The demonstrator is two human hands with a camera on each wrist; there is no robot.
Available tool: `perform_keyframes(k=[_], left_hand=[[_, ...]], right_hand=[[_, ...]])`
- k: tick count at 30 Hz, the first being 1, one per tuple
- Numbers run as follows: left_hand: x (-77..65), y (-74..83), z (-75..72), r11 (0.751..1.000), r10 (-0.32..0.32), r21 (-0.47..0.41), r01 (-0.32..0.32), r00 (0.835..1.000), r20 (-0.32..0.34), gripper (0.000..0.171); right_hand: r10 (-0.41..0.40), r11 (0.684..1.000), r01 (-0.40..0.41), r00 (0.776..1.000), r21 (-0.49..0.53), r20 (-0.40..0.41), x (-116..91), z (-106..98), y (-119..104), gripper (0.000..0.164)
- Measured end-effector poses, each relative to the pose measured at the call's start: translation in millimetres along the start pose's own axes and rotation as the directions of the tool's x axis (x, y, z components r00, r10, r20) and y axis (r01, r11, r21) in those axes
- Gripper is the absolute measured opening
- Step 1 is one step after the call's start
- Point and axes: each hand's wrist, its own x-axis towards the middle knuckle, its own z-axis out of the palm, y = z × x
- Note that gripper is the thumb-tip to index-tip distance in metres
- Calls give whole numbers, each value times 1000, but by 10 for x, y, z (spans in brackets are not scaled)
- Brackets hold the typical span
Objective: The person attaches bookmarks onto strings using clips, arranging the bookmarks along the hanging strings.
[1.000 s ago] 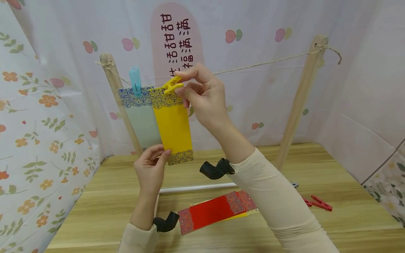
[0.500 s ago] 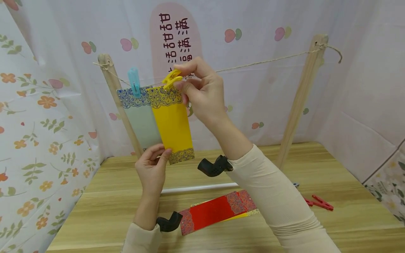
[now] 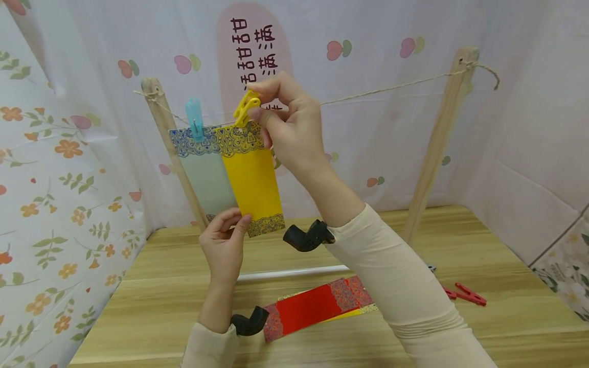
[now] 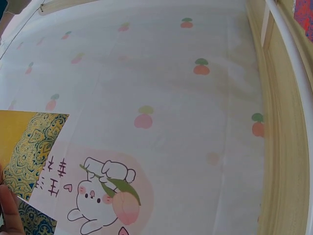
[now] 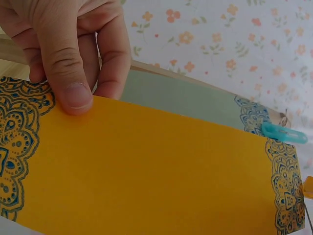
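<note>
My left hand (image 3: 224, 245) pinches the lower left edge of a yellow card (image 3: 253, 181) with blue patterned ends. The right wrist view shows its thumb lying on the card's face. My right hand (image 3: 294, 125) pinches the handles of a yellow clothespin (image 3: 246, 108), whose nose points down at the card's top edge by the twine (image 3: 386, 89). Beside it hangs a pale green card (image 3: 207, 179), partly behind the yellow one, held by a light blue clothespin (image 3: 195, 120). In the left wrist view only the yellow card's patterned end (image 4: 34, 152) and some fingers (image 4: 11, 210) show.
Two wooden posts (image 3: 437, 138) carry the twine. On the wooden table (image 3: 147, 306) lie a red card (image 3: 308, 309) over others, a white rod (image 3: 294, 273) and red clothespins (image 3: 470, 295) at the right. A printed curtain (image 3: 377, 148) stands behind.
My right hand has risen slightly and tipped the yellow clothespin from slanted to steeper, its nose now at the card's top edge. The left hand and card have shifted slightly right.
</note>
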Motion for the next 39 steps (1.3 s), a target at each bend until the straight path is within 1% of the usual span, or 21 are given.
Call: perform_keyframes(k=[7, 16, 20, 24, 29, 33, 39], left_hand=[[3, 0, 1, 1000, -8, 15, 8, 1000, -9, 26], [2, -7, 3, 999, -21, 37, 22, 1000, -7, 24], [2, -7, 1, 999, -32, 35, 32, 999, -10, 24], [2, -11, -2, 998, -39, 40, 40, 999, -18, 24], [11, -20, -3, 998, -34, 43, 35, 999, -20, 24], [12, -29, -1, 999, -31, 29, 31, 999, -17, 24], [-3, -41, -7, 998, -42, 34, 43, 999, -18, 23]], right_hand=[[17, 997, -15, 999, -69, 32, 24, 17, -17, 18], [110, 985, -101, 992, -140, 54, 57, 10, -54, 19], [132, 981, -121, 989, -152, 66, 62, 4, -61, 20], [141, 978, -126, 987, -168, 83, 71, -3, -52, 21], [135, 972, -111, 985, -208, 105, 87, -5, -39, 23], [120, 966, -90, 987, -243, 110, 90, -8, -29, 23], [133, 956, -96, 984, -276, 119, 92, -9, -7, 24]])
